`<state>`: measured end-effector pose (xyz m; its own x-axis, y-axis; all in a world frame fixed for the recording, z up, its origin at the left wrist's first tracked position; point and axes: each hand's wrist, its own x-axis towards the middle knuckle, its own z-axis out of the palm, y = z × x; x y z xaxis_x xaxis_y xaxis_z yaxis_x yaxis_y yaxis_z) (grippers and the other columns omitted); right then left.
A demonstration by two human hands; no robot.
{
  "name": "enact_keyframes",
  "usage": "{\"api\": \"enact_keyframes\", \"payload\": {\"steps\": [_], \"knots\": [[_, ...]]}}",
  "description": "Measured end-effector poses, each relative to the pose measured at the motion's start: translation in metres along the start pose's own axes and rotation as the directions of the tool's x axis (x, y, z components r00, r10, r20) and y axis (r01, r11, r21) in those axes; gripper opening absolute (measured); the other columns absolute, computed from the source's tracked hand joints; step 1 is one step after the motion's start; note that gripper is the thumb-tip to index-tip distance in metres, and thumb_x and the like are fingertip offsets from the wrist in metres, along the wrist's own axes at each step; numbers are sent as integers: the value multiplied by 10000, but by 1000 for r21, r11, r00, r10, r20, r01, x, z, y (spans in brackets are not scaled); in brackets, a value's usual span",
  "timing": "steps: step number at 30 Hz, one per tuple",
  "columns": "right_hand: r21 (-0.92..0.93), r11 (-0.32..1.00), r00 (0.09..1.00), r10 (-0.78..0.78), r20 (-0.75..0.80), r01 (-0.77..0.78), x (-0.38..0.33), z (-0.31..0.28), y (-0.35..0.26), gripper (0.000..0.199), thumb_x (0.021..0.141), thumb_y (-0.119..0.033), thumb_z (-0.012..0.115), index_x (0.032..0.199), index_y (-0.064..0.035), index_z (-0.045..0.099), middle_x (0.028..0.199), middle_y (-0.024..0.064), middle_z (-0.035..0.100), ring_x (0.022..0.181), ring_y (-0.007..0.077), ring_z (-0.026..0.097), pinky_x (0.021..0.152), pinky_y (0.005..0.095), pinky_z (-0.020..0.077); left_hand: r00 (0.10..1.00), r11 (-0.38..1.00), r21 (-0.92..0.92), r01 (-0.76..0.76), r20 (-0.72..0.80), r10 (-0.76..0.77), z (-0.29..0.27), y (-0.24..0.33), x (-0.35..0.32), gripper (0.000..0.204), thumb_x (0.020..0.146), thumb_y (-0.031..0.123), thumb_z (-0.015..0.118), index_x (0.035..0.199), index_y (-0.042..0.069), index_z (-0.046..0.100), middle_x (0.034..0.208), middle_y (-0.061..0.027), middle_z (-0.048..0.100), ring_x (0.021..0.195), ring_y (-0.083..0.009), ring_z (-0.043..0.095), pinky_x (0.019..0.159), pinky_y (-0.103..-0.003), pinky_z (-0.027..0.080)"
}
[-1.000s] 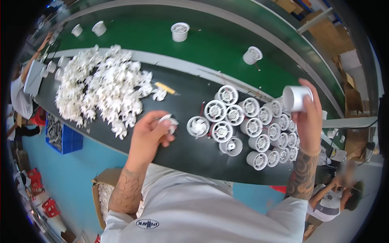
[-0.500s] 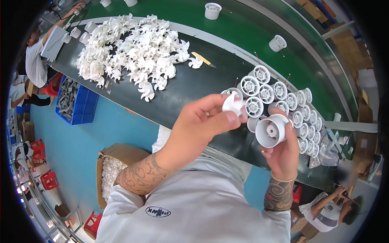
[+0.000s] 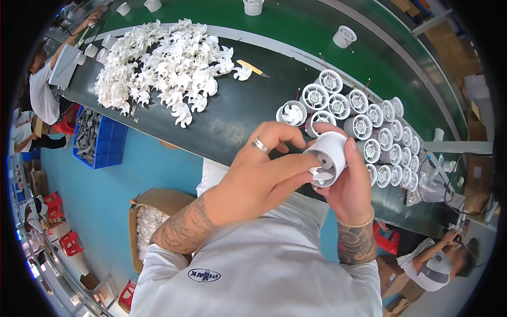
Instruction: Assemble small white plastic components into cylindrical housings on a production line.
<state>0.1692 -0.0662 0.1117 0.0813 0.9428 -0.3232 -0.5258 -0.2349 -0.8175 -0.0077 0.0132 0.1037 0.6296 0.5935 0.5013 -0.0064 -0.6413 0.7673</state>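
My right hand [image 3: 351,190] grips a white cylindrical fan housing [image 3: 338,150], its open end tilted toward my left hand. With thumb and fingers pinched, my left hand [image 3: 264,171] holds a small white fan impeller [image 3: 319,176] at the housing's mouth, its blades partly inside. A motor hub shows within the housing. Just beyond my hands stand several similar white housings [image 3: 357,100] in rows on the dark work surface. One nearer housing [image 3: 291,113] has a bladed impeller in it. A big heap of loose white impellers [image 3: 174,68] lies to the left.
A yellow-handled knife [image 3: 252,67] lies beside the heap, near one separate impeller [image 3: 242,73]. The green conveyor [image 3: 296,26] along the far side carries a few housings. On the floor at left are a blue crate [image 3: 100,138] and a cardboard box [image 3: 141,199]. Other people sit at both sides.
My left hand has brought the impeller right and down into the housing's mouth. The housing in my right hand has moved left and up. Housings on the conveyor have shifted left.
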Motion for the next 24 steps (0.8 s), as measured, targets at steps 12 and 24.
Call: {"api": "enact_keyframes", "payload": {"steps": [12,24], "knots": [[-102,992,997,71,-35,-74,-1,10,-1,503,1029,-447,341,1330,-70,486,891,4,597,689,39,509,522,181,367,986,961,-224,161,2,-165,7,-7,-3,186,740,-18,783,919,-7,732,1107,-150,654,852,-207,679,728,-297,566],[-477,874,993,-41,112,90,-3,9,-9,414,1004,-259,455,1322,6,470,950,39,564,813,87,506,711,238,418,908,806,-437,400,74,-411,-1,-20,-7,318,721,-46,802,699,36,496,958,-147,668,888,-204,688,758,-320,576]]}}
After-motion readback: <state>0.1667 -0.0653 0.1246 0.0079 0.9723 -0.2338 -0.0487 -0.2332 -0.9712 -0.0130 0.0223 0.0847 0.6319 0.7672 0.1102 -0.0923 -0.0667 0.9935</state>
